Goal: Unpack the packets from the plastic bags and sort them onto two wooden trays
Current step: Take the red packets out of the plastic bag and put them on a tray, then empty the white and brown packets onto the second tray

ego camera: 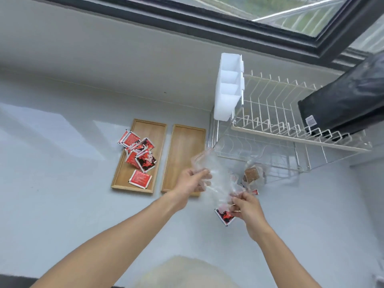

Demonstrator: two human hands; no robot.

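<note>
Two matt wooden trays (184,142) lie on a glossy pale surface (62,163); the bag (216,179) is clear, crinkled plastic; the red packets (140,154) look shiny.

Two bare forearms enter from 6 o'clock, no sleeves, no watch or bands at either wrist. Left hand (192,180) toward 11 o'clock, ungloved, no rings seen. Right hand (246,208) toward 1 o'clock, ungloved; a thin ring-like glint on one finger, too blurred to confirm. Nails short, unpainted.

Pale countertop (62,183) bears two wooden trays (184,142), dish rack (291,142).
</note>
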